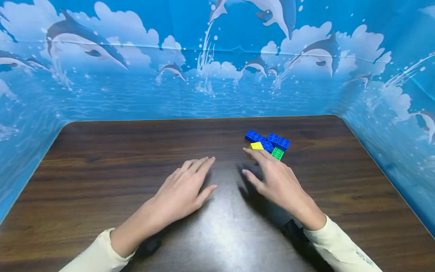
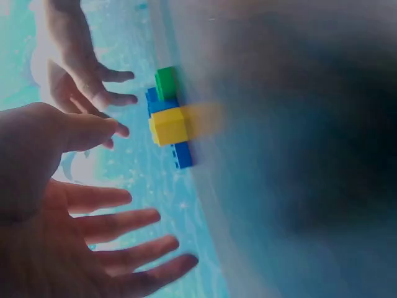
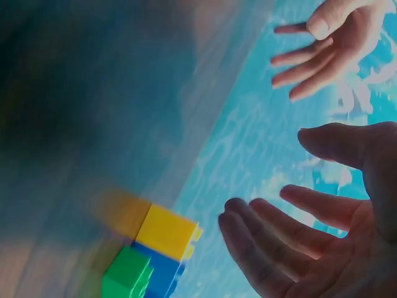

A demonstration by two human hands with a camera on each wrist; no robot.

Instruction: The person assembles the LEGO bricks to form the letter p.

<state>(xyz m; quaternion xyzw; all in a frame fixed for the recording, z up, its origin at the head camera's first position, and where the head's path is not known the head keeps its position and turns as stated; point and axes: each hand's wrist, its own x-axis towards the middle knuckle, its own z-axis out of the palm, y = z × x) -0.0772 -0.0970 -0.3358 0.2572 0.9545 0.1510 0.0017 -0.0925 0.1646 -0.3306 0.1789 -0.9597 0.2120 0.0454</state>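
Several toy building bricks lie in a loose group toward the back right of the table. They include blue bricks (image 1: 255,136), a yellow brick (image 1: 256,146) and a green brick (image 1: 277,153). My right hand (image 1: 276,183) hovers just in front of them, its fingers extended and its index fingertip overlapping the yellow brick in the head view. In the right wrist view the yellow brick (image 3: 167,231) appears apart from the fingers. My left hand (image 1: 183,190) is held over the middle of the table, fingers straight, thumb spread, holding nothing. The left wrist view shows its palm (image 2: 74,242) side.
The dark wood-grain table (image 1: 112,162) has rounded back corners. A blue cloth printed with dolphins (image 1: 217,102) rises around its back and sides. Bright glare lies on the tabletop between the forearms.
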